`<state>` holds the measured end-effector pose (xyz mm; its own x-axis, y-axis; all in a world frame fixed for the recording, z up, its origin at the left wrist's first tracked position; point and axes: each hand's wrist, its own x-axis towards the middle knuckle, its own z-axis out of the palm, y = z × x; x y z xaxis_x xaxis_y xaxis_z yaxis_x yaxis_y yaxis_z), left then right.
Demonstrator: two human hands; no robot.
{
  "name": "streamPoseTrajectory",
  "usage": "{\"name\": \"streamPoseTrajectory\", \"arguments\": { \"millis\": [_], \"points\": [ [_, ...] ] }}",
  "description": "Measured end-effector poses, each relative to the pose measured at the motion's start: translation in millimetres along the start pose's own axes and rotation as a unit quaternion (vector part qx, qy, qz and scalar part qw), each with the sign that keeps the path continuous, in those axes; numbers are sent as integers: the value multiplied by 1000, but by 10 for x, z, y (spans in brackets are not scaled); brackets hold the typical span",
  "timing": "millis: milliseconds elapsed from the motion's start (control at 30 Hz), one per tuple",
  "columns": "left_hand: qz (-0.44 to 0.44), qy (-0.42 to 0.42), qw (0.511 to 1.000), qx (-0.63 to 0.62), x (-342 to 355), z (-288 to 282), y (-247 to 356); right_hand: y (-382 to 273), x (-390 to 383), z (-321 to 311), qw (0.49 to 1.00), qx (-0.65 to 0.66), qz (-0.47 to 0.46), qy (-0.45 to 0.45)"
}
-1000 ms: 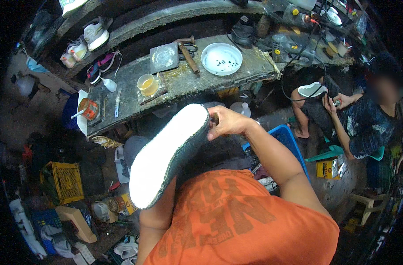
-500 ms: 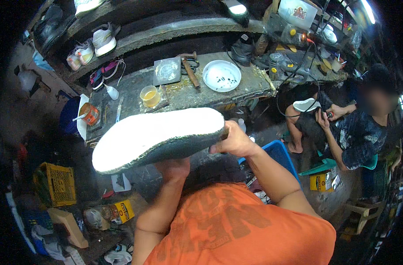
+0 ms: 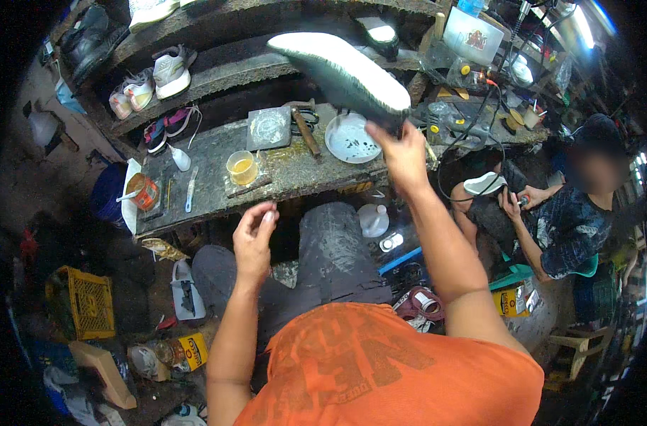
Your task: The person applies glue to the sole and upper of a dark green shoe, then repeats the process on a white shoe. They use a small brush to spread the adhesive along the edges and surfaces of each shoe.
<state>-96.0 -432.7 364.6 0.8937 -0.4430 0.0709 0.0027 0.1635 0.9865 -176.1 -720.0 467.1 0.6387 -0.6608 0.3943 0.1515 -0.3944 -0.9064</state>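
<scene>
A: What do the fingers of the right hand (image 3: 406, 157) have?

B: They are closed on the lower right end of a dark shoe (image 3: 344, 67), the thumb to one side of it; part of the grip is hidden, so I cannot tell where every finger rests

A: And the rest of the shoe?

B: It reaches up and to the left from those fingers, tilted, with the white sole facing upward and its edges blurred

A: How does the left hand (image 3: 254, 243) stand?

B: Well apart from the shoe, near the front edge of the bench (image 3: 213, 167); its fingers are half curled toward the thumb, and whether they pinch anything small I cannot tell

A: What is just past the hands?

B: A white bowl (image 3: 346, 140) with dark specks, partly covered by the shoe; left of it a hammer (image 3: 305, 133), a grey square plate (image 3: 269, 128) and, near the left hand, a cup of yellow liquid (image 3: 242, 167)

A: Farther out?

B: A white bottle (image 3: 181, 160) and a red can (image 3: 147, 193) at the bench's left, pale shoes (image 3: 171, 74) on a shelf (image 3: 231, 73), and a seated co-worker (image 3: 572, 224) off right
</scene>
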Motion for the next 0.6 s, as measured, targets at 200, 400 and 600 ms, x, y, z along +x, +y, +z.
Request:
{"name": "streamPoseTrajectory", "arguments": {
  "millis": [200, 400, 600],
  "points": [
    [-112, -25, 986, 118, 64, -838, -923, 379, 1299, 531, 988, -52, -42, 136],
    [-231, -133, 938, 224, 70, -1068, -1593, 496, 1958, 1112, 962, -176, 16, 209],
    [-278, -68, 951, 117, 136, -1068, -1546, 559, 2079, 1157, 938, -299, 121, 131]
  ]
}}
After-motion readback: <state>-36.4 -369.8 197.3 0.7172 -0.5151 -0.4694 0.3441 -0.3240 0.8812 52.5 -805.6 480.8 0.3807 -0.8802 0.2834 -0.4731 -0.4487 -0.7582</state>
